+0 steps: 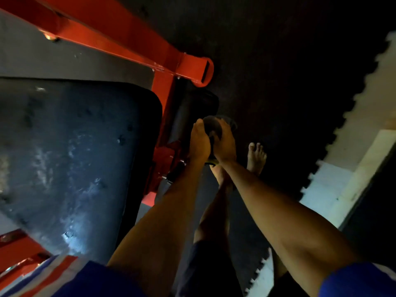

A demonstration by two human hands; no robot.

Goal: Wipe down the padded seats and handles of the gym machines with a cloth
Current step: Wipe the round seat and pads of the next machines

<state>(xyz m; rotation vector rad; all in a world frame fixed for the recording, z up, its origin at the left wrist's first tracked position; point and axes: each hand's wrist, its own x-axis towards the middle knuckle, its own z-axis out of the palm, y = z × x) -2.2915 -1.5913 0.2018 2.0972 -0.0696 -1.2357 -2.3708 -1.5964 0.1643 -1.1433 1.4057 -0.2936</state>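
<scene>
I see both grips meeting just right of the seat [75, 146], at the near end of the black roller [190, 108] on the red frame [128, 37]. The left grip [199, 143] and right grip [225, 144] each curl round the dark cloth [213, 125], which is bunched between them against the roller (dim light, so single fingers are hard to read). Further right of the seat, a bare foot [257, 156] stands on the black floor [289, 61].

Hands beside the padded seat [75, 146]
The seat lies left, the frame beam [120, 37] behind it. To its right, the left hand [199, 144] and right hand [226, 144] meet on the cloth [212, 125], above the floor mat [289, 71].
</scene>
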